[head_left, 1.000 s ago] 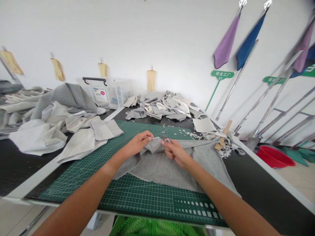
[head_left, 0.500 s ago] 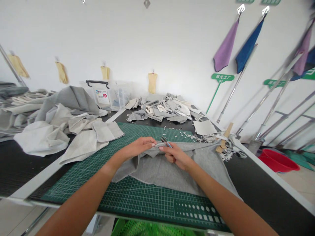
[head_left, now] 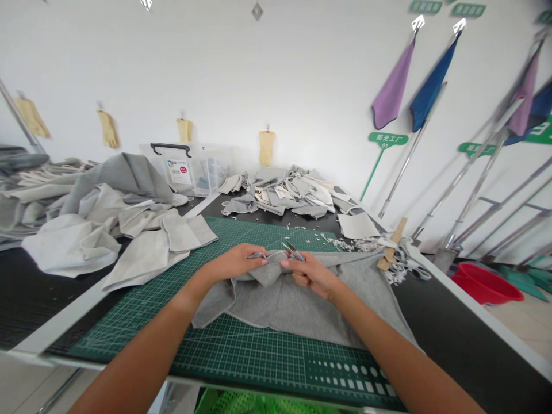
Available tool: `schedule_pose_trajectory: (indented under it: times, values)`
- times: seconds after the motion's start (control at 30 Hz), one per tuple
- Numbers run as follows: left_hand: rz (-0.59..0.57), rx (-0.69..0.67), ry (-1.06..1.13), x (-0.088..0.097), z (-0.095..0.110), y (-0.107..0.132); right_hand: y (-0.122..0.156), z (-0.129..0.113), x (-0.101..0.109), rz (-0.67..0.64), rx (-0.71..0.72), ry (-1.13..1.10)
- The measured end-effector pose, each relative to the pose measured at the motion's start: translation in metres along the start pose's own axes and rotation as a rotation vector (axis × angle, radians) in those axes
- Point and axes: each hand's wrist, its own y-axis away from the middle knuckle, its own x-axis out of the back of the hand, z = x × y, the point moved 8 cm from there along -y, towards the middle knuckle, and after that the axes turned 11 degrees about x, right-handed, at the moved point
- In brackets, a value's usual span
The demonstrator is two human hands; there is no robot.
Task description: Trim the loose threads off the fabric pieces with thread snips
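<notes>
A grey cloth (head_left: 297, 302) lies spread over the green cutting mat (head_left: 241, 356), its far edge bunched up between my hands. My left hand (head_left: 237, 261) pinches that edge between thumb and fingers. In my right hand (head_left: 313, 273) is a pair of small thread snips (head_left: 292, 250) with light blue handles, fingers wrapped round them. Their metal blades point up and left, just beyond the cloth's raised edge. My right thumb rests close to the cloth; whether it also grips the fabric, I cannot tell.
Heaped grey and white cloths (head_left: 99, 213) lie left, another pile (head_left: 288, 187) at the back. A clear plastic box (head_left: 198, 167) stands against the wall. White scraps (head_left: 340, 242) and brown card (head_left: 392, 247) lie right. A red basin (head_left: 487, 284) is beyond the table's right edge.
My left hand has drawn slightly left with the cloth edge, away from the snips. A fold of cloth now stands up between the hands. The view has shifted slightly.
</notes>
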Motion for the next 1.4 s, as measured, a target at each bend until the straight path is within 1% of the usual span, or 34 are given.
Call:
schedule_pose_trajectory:
  times: [0.07,0.13,0.23,0.3,0.37,0.43,0.57,0.63,0.77,0.87,0.93,1.03,1.13,1.2,1.3,1.4]
  values:
    - [0.030,-0.021,0.005,0.001,0.000,0.000,-0.001,0.000,0.001,0.020,0.018,0.063]
    - [0.065,-0.065,0.029,0.001,0.004,0.000,-0.003,-0.002,0.001,0.047,0.054,0.161]
    - [0.125,-0.096,0.073,-0.003,0.010,-0.001,-0.008,-0.009,0.003,0.098,0.157,0.373]
    - [0.121,-0.096,0.101,-0.008,0.013,-0.002,-0.010,-0.015,0.003,0.128,0.257,0.522]
    - [0.099,-0.104,0.124,-0.012,0.016,-0.003,-0.010,-0.019,0.001,0.127,0.324,0.604]
    - [0.096,-0.112,0.137,-0.012,0.017,-0.003,-0.010,-0.016,0.000,0.109,0.300,0.574]
    - [0.089,-0.131,0.134,-0.011,0.017,-0.002,-0.005,-0.006,-0.004,0.071,0.114,0.290]
    - [0.077,-0.140,0.128,-0.012,0.018,-0.002,-0.003,-0.005,-0.008,0.055,0.065,0.179]
    - [0.034,-0.164,0.143,-0.014,0.023,-0.001,-0.001,-0.006,-0.013,0.036,0.040,0.083]
    - [0.011,-0.160,0.158,-0.014,0.024,0.000,-0.001,-0.007,-0.010,0.047,0.055,0.097]
    - [0.009,-0.143,0.165,-0.012,0.022,-0.001,-0.002,-0.009,-0.005,0.068,0.073,0.187]
    - [0.030,-0.114,0.183,-0.008,0.017,-0.002,-0.005,-0.013,0.007,0.098,0.119,0.394]
    - [0.068,-0.089,0.186,-0.003,0.013,-0.003,-0.007,-0.024,0.016,0.111,0.226,0.624]
    - [0.071,-0.086,0.184,-0.002,0.012,-0.003,-0.008,-0.029,0.018,0.092,0.289,0.743]
    - [0.065,-0.093,0.185,-0.004,0.013,-0.002,-0.008,-0.031,0.017,0.071,0.332,0.826]
    - [0.057,-0.101,0.180,-0.006,0.016,-0.002,-0.007,-0.030,0.014,0.087,0.356,0.857]
